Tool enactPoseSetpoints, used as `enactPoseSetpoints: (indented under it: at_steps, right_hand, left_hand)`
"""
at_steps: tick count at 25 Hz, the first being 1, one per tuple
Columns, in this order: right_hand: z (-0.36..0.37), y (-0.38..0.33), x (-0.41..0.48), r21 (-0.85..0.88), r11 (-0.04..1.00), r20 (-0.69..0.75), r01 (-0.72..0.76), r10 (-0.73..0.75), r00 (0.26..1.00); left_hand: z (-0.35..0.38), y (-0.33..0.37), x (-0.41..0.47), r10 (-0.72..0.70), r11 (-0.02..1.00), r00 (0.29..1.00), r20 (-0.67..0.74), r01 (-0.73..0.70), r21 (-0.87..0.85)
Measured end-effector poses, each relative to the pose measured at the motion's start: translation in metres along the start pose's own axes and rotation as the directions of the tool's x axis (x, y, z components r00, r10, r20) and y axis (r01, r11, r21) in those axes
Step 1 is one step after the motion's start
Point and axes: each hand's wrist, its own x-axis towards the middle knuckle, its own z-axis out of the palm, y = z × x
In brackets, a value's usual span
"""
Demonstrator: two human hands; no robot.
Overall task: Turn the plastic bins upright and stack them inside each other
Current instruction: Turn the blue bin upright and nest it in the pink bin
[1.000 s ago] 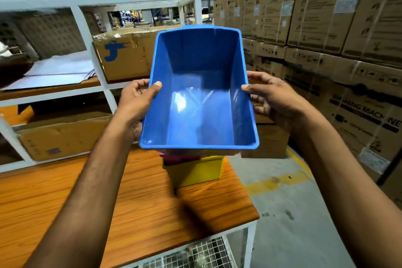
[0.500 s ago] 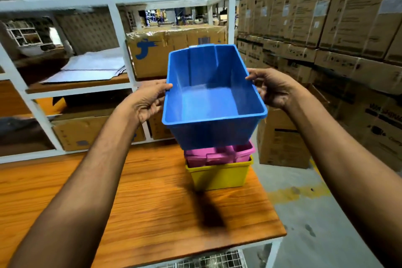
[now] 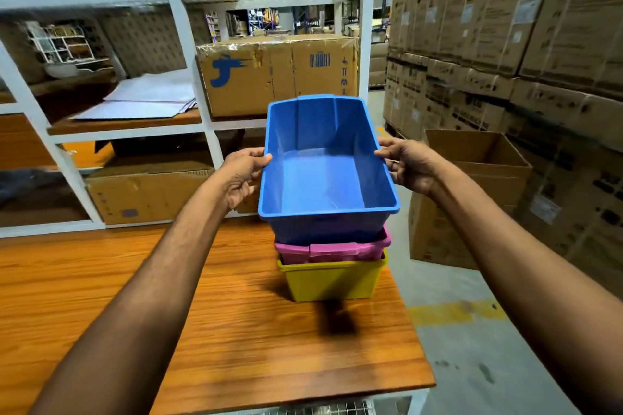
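Grip on both long rims, presumably to keep the blue bin (image 3: 325, 178) upright and level while lining it up over the pink bin (image 3: 332, 249), itself nested in the yellow bin (image 3: 332, 281) below both hands near the table (image 3: 168, 313) edge. Left hand (image 3: 241, 175) clasped on the near-side rim, thumb on top and fingers under; right hand (image 3: 406, 163) the same opposite, both arms stretched forward. Base apparently just entering the pink one, not fully seated.

I noted the top bin (image 3: 325, 178) between my left hand (image 3: 244, 173) and right hand (image 3: 409, 163), nested in the lower bins (image 3: 332, 266) beneath them.
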Motion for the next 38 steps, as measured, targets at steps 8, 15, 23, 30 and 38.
enactPoseSetpoints:
  at_steps: [8,15,23,30,38]
  right_hand:
    - [-0.006,0.022,0.023,-0.012,0.992,-0.118,-0.129,0.126,0.985]
    - [-0.002,0.043,0.029,0.045,0.959,-0.182,-0.280,0.283,0.942]
    - [0.004,0.053,0.022,0.060,0.945,-0.244,-0.323,0.327,0.913]
    - [0.023,0.042,0.009,-0.338,0.939,-0.325,0.068,-0.185,0.927]
    - [0.018,0.079,0.000,-0.643,0.765,-0.335,0.022,-0.307,0.891]
  left_hand:
    - [0.018,-0.020,0.014,-0.116,0.993,0.993,-0.038,0.115,-0.020]
    - [0.020,-0.049,0.018,-0.198,0.974,0.971,-0.131,0.210,0.087]
    - [0.021,-0.057,0.009,-0.222,0.971,0.968,-0.113,0.230,0.062]
    - [0.015,-0.056,0.004,0.022,0.996,0.975,-0.223,-0.001,0.093]
    - [0.013,-0.082,-0.029,0.063,0.984,0.979,-0.193,-0.029,0.175]
